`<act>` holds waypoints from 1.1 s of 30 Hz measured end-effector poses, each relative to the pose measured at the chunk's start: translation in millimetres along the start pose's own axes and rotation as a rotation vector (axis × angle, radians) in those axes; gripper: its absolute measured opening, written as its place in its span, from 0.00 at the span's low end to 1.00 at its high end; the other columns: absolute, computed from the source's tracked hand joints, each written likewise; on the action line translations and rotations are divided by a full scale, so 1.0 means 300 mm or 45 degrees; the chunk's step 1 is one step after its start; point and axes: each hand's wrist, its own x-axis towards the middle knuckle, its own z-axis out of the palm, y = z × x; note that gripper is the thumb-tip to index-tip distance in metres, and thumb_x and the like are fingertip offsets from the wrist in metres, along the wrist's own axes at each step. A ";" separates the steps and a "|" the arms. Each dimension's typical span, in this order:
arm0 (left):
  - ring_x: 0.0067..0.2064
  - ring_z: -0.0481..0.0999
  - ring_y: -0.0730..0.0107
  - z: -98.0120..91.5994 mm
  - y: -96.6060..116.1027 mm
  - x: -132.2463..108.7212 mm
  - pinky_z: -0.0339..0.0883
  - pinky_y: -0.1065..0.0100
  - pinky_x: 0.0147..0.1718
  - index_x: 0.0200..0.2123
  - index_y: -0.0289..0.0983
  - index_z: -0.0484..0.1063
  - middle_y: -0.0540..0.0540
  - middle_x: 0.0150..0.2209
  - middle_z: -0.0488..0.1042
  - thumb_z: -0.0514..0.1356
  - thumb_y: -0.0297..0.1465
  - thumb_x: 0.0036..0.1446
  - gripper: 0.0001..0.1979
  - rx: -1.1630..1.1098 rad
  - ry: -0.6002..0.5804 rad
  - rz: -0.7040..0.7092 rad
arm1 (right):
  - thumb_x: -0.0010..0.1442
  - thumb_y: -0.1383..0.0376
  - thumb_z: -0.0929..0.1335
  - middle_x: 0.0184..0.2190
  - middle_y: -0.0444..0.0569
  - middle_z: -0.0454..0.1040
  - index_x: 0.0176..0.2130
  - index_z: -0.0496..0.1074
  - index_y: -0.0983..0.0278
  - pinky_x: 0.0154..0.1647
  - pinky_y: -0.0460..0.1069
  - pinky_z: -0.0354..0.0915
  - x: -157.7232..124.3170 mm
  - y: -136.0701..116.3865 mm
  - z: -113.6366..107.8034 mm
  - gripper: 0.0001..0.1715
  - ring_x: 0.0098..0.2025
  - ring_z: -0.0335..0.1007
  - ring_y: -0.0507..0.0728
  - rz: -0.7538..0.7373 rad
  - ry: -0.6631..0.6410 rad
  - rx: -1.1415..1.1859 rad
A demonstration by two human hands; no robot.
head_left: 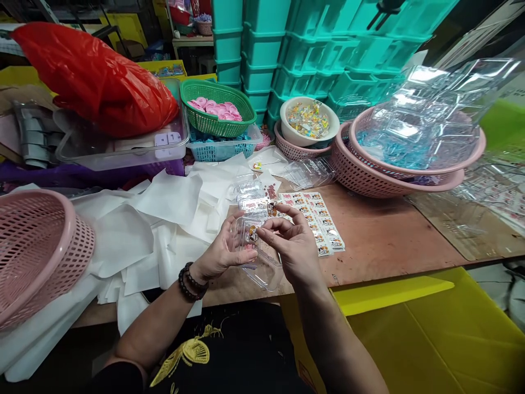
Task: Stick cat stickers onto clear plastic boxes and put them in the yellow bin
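My left hand (225, 246) is wrapped round a clear plastic clamshell box (257, 253), its thumb across the near side. The box is tilted open above the table, with pink printing on it. My right hand (293, 241) pinches a small cartoon sticker (252, 234) between thumb and fingers, against or just over the box; I cannot tell whether it is fully stuck down. Just beyond my hands lie sheets of cartoon stickers (322, 219), partly hidden by my right hand. More clear clamshell boxes (248, 189) rest behind the left hand.
White paper sheets (164, 202) spread leftward toward a pink basket (77, 241). At the back are a green basket (217, 128), a white bowl (287, 131) of small packets, and pink baskets (369, 180) with clear packaging. Teal crates (262, 49) rise behind. A yellow box (426, 334) stands front right.
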 end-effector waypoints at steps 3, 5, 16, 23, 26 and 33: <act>0.56 0.71 0.59 -0.001 -0.007 -0.001 0.71 0.62 0.48 0.61 0.49 0.55 0.44 0.60 0.64 0.73 0.27 0.46 0.43 0.021 -0.021 0.034 | 0.44 0.64 0.79 0.26 0.35 0.73 0.46 0.61 0.58 0.33 0.48 0.68 0.005 0.013 -0.001 0.35 0.27 0.69 0.50 -0.006 0.007 -0.026; 0.56 0.71 0.59 -0.003 -0.014 0.000 0.72 0.63 0.47 0.61 0.49 0.55 0.43 0.60 0.64 0.73 0.27 0.47 0.42 0.025 -0.025 0.066 | 0.44 0.63 0.79 0.26 0.36 0.72 0.48 0.61 0.58 0.31 0.47 0.66 0.009 0.025 -0.003 0.36 0.27 0.67 0.50 -0.040 0.023 -0.071; 0.55 0.73 0.56 0.009 -0.034 -0.011 0.72 0.60 0.48 0.62 0.49 0.52 0.41 0.61 0.64 0.72 0.30 0.47 0.44 0.082 -0.006 0.090 | 0.42 0.60 0.81 0.40 0.42 0.71 0.54 0.59 0.55 0.40 0.50 0.68 0.014 0.069 -0.010 0.46 0.39 0.69 0.53 -0.276 0.053 -0.344; 0.55 0.73 0.57 -0.019 0.003 -0.029 0.70 0.60 0.50 0.55 0.42 0.62 0.42 0.57 0.70 0.72 0.32 0.48 0.33 0.179 0.145 0.108 | 0.49 0.60 0.78 0.30 0.39 0.72 0.44 0.65 0.57 0.32 0.47 0.67 0.014 0.040 -0.146 0.27 0.29 0.68 0.50 -0.363 0.377 -0.117; 0.56 0.73 0.57 -0.046 0.056 -0.037 0.69 0.62 0.52 0.57 0.42 0.64 0.43 0.55 0.72 0.71 0.30 0.47 0.34 0.188 0.130 0.054 | 0.51 0.61 0.77 0.24 0.37 0.70 0.42 0.68 0.58 0.27 0.47 0.65 -0.034 0.053 -0.226 0.22 0.24 0.65 0.50 -0.392 0.477 -0.137; 0.39 0.80 0.59 0.011 0.007 -0.022 0.75 0.62 0.35 0.61 0.43 0.65 0.40 0.47 0.76 0.71 0.33 0.48 0.37 -0.001 -0.539 -0.589 | 0.51 0.71 0.76 0.48 0.48 0.77 0.59 0.62 0.52 0.52 0.56 0.68 -0.227 0.090 -0.196 0.41 0.50 0.74 0.59 -0.518 0.001 -0.440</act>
